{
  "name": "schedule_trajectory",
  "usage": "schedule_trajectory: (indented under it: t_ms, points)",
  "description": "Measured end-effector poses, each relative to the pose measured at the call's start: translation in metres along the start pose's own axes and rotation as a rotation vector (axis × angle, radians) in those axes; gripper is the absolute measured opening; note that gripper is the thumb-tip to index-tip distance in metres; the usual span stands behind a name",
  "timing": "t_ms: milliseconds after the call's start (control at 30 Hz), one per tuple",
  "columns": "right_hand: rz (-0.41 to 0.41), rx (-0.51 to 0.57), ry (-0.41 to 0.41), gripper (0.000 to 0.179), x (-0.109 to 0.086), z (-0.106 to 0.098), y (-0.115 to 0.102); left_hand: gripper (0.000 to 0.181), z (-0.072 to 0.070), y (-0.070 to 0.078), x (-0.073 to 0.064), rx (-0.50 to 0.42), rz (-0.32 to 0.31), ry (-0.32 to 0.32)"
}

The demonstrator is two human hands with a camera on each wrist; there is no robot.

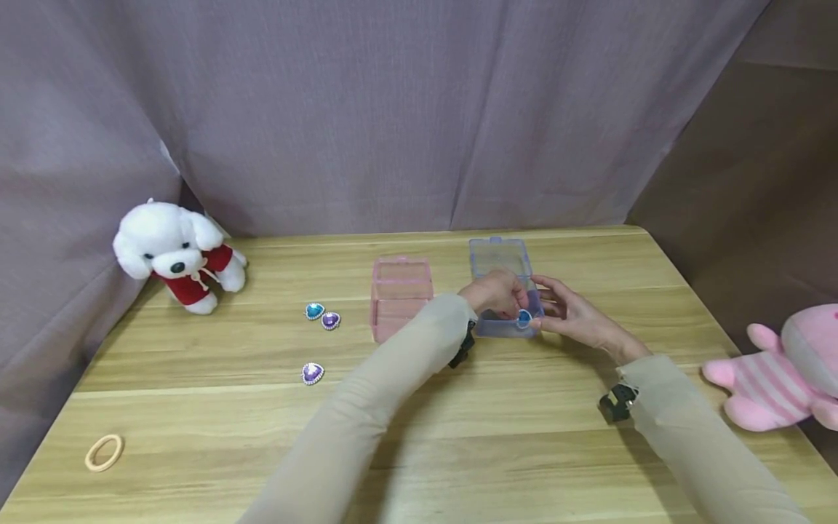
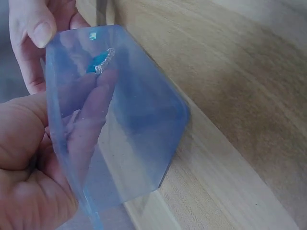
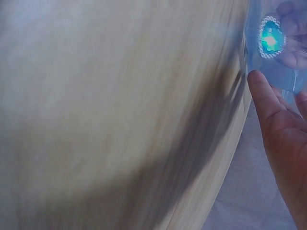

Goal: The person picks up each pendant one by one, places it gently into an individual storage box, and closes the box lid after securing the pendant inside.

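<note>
A clear blue box (image 1: 499, 256) stands open on the wooden table (image 1: 524, 437), its lid tipped back. My left hand (image 1: 503, 294) reaches into it and pinches a blue heart gem (image 1: 524, 318) low against the front wall. In the left wrist view my fingers (image 2: 91, 120) and the gem (image 2: 98, 62) show through the blue box wall (image 2: 144, 120). My right hand (image 1: 568, 311) grips the box's right side, thumb (image 2: 34, 28) on its rim. The right wrist view shows the gem (image 3: 270, 40) behind the wall, just above my right hand's fingers (image 3: 276, 120).
A pink clear box (image 1: 401, 297) stands just left of the blue one. A blue gem (image 1: 315, 311) and two purple gems (image 1: 330, 320) (image 1: 312, 373) lie farther left. A white plush dog (image 1: 178, 255), a pink plush toy (image 1: 782, 375) and a beige ring (image 1: 105, 452) sit near the table's edges.
</note>
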State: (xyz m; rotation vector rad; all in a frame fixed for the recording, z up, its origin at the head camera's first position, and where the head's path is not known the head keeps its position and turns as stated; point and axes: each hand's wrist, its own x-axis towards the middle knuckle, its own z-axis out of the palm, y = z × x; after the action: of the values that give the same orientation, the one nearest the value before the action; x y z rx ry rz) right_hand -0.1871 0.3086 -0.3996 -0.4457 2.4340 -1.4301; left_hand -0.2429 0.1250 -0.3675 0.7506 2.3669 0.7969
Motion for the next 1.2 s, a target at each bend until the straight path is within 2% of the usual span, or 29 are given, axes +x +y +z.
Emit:
schedule_trajectory:
  t_ms: [133,333,500,867,1200]
  points:
    - [0.007,-0.001,-0.003,0.078,-0.0002,-0.0002,-0.0009,0.019,0.0000,0.0007,-0.0012,0.097,0.026,0.006]
    - [0.013,-0.001,0.000,0.078,-0.0007,-0.0007,-0.0021,0.017,0.0005,0.0013,-0.0020,0.185,0.052,0.032]
    - [0.014,-0.006,0.005,0.078,-0.0007,-0.0007,-0.0026,0.017,0.0013,0.0018,-0.0012,0.202,0.042,0.047]
    - [0.039,-0.006,0.001,0.080,-0.0023,-0.0006,-0.0042,0.022,0.0000,-0.0002,-0.0021,0.164,0.047,0.045]
    - [0.018,-0.019,0.016,0.079,-0.0015,0.0004,-0.0025,0.022,0.0002,0.0019,-0.0040,0.129,0.012,0.058]
